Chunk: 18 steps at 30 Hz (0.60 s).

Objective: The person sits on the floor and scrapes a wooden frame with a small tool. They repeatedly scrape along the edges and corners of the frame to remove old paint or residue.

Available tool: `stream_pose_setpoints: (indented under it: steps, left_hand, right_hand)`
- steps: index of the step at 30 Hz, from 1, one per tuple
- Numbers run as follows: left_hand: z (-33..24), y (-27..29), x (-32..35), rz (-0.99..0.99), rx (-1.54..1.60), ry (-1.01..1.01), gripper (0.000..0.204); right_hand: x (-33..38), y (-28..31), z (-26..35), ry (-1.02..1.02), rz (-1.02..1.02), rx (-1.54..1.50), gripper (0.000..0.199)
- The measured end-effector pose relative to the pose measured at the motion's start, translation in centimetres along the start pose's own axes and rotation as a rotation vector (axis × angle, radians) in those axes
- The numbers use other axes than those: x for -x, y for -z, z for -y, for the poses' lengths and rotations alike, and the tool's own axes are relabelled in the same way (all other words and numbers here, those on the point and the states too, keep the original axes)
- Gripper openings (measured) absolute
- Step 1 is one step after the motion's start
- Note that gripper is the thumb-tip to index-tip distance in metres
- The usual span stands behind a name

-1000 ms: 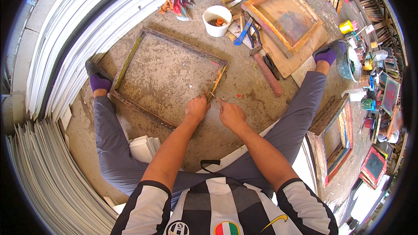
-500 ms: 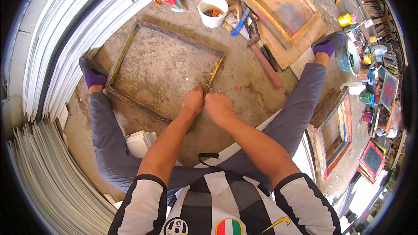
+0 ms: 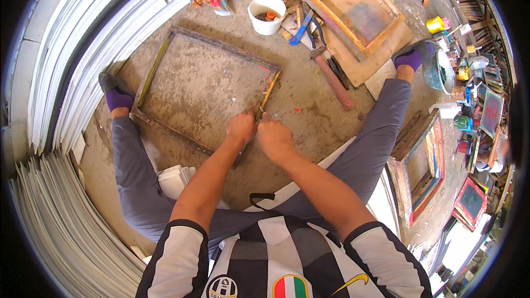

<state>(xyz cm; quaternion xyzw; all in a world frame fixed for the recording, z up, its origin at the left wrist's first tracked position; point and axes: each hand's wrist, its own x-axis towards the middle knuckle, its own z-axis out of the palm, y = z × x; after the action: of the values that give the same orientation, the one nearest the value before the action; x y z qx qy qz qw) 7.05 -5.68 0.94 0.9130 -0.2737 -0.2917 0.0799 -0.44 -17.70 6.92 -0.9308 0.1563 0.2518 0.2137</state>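
Observation:
A worn wooden frame with dark, paint-stained bars lies on the floor between my legs. My left hand is closed around its right bar, close to the near corner. Right beside it, my right hand is closed in a fist against the outer side of that same bar. A small, thin tip shows above the right fist, but the fingers hide what it belongs to. Through the frame's opening I see stained concrete, with no mesh visible in it.
Ahead are a white bucket, a blue-handled tool, a hammer and another wooden frame on brown board. Stacked white sheets line the left. More frames and paint containers crowd the right.
The whole view has shifted slightly. Both hands stay at the same bar of the wooden frame, with hardly any visible movement.

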Motion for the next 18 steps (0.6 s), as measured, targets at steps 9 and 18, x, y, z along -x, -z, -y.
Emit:
stream_pose_setpoints:
  steps: [9,18]
  left_hand:
    - [-0.3,0.1,0.1,-0.022,0.001,0.021,0.048]
    - [0.3,-0.9,-0.1,-0.097,0.026,0.006,0.058]
  right_hand:
    - [-0.8,-1.3,-3.9,-0.058,0.009,-0.428,0.038]
    - [0.6,0.7,-3.0,0.044,-0.038,-0.051,0.061]
